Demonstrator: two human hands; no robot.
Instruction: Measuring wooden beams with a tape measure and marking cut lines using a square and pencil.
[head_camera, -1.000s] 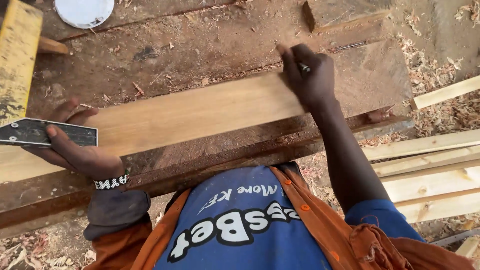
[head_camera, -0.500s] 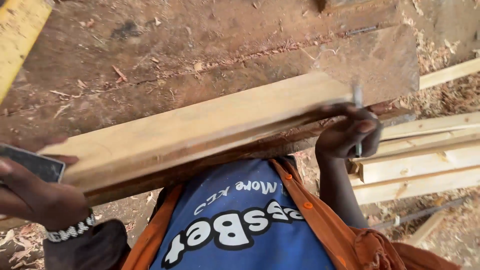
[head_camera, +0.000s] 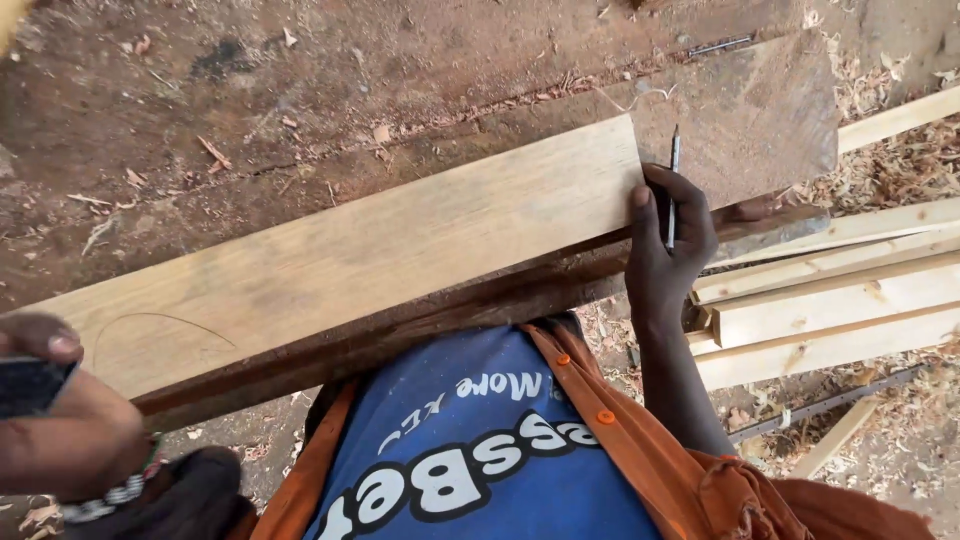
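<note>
Across the middle of the view, a pale planed board (head_camera: 380, 250) lies on a dark, worn wooden surface (head_camera: 420, 70), running from about 8 o'clock up to about 2 o'clock. Its square-cut end sits near 2 o'clock; a faint curved pencil line shows on its face near the 8 o'clock end.

Right hand (head_camera: 665, 250): at about 3 o'clock, just beside the cut end of the board. My thumb presses against the board's end corner, and my fingers are closed around a slim dark pencil (head_camera: 672, 190), which stands roughly upright in the view with its tip toward 12 o'clock, over the bare surface beyond the board's end.

Left hand (head_camera: 60, 420): at about 8 o'clock, partly cut off by the frame edge. It is closed on a flat dark metal tool (head_camera: 30, 385), of which only a corner is visible; what kind of tool it is I cannot tell. A beaded wristband (head_camera: 105, 497) circles my wrist. This hand is at the near edge of the board's lower end; whether it touches the board I cannot tell.

Surroundings: wood chips and dust are scattered over the surface toward 11 o'clock. Several pale timber lengths (head_camera: 830, 290) are stacked at 4 o'clock, lower than the surface, on ground strewn with shavings (head_camera: 900, 170). My blue shirt (head_camera: 470, 450) and orange overshirt (head_camera: 700, 490) fill the 6 o'clock area.
</note>
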